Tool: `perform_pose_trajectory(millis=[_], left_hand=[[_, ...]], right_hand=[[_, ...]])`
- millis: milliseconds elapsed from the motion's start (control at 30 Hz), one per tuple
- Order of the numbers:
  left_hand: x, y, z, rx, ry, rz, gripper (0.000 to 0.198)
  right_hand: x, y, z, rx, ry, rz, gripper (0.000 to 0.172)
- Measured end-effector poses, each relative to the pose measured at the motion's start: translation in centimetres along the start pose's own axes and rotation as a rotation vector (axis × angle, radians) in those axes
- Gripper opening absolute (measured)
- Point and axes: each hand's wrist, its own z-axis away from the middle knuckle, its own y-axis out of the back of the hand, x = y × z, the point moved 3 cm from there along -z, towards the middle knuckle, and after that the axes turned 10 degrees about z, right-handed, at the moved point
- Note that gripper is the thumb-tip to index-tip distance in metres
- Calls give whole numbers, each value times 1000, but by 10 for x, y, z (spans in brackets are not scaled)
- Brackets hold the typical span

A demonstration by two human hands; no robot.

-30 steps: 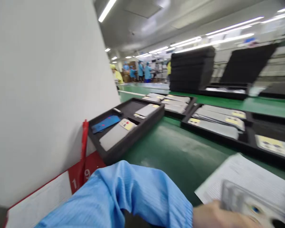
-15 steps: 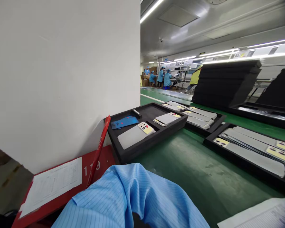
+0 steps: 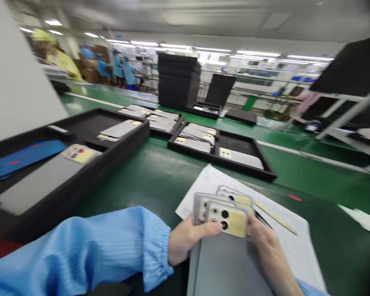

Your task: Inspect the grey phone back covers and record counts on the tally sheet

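Both my hands hold a small stack of grey phone back covers (image 3: 226, 255) with camera cut-outs and yellow film at the top end. My left hand (image 3: 188, 238), in a blue striped sleeve, grips the stack's left edge with the thumb across the top cover. On the right edge, my right hand (image 3: 267, 246) has its fingers closed round the stack. The stack sits over a white printed sheet (image 3: 292, 242) on the green table, close to me.
A black foam tray (image 3: 111, 154) at the left holds a grey cover and a blue one. Two more black trays (image 3: 259, 166) with grey covers lie beyond. Stacked black trays (image 3: 179, 80) stand further back. People in blue and yellow coats work far left.
The view has swung right and down. My hands and the stack of covers, out of sight half a second ago, are now in view; the white wall has slid off to the left.
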Motion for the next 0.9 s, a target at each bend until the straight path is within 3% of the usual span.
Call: perform_pose_trajectory(millis=[67,233,367,567,900], left_hand=[[0,2,2,28,35,13,37],[1,1,4,41,101,38,37],[2,1,3,1,120,59,37],[0,8,5,56,142,119,41],[2,4,5,109,172,104,27]], right_hand=[[-9,-5,2,-37,-53,21,39],[-29,-13,4,-86,-7,-48,25],[-28,-11,7,-95,16,-67,22],[-26,-11,7,-88,-7,-52,23],[-28,-11,7,-91,-15,-53,25]])
